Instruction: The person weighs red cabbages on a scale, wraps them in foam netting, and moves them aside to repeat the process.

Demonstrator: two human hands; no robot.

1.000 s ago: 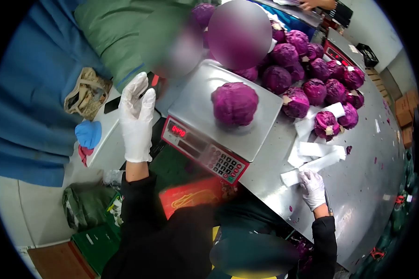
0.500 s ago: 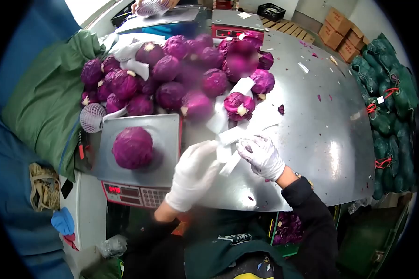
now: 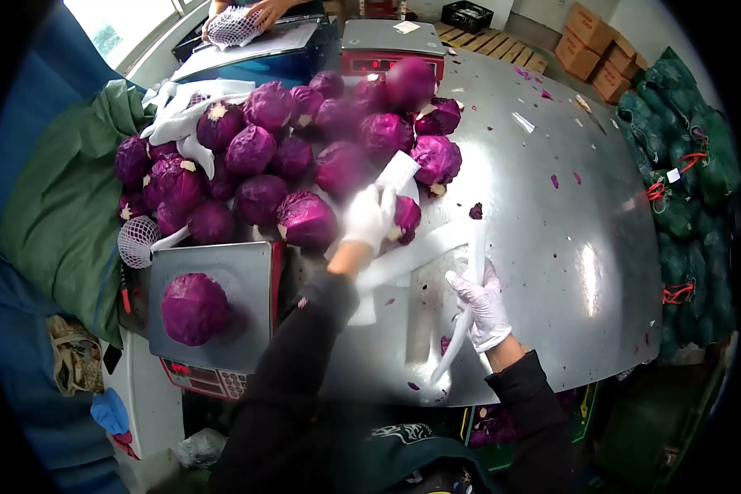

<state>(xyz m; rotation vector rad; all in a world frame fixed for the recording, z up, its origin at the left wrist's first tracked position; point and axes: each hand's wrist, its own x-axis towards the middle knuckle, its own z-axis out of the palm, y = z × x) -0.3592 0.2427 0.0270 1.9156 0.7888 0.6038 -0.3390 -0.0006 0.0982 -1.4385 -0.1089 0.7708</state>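
My left hand [image 3: 369, 216], in a white glove, reaches forward and closes against the left side of a red cabbage [image 3: 407, 219]; its fingertips are partly hidden. Just beyond the fingers lies a white foam net sleeve [image 3: 399, 171]. My right hand [image 3: 483, 309], also gloved, is closed around long white foam strips [image 3: 473, 255] that hang down past the palm. More foam [image 3: 416, 253] stretches across the metal table between my hands. On the scale [image 3: 251, 276] at the left sits another red cabbage [image 3: 194, 309].
Several red cabbages [image 3: 259, 198] are heaped at the back left beside a green sack [image 3: 53, 198]. A second scale [image 3: 391, 37] stands behind them. Another person's hands [image 3: 259, 14] hold a netted item. Green mesh bags [image 3: 679, 206] line the right side.
My left hand has moved forward to the cabbage, away from the foam near my right hand. My right hand has come lower with the foam strips, now spread longer. The view has shifted.
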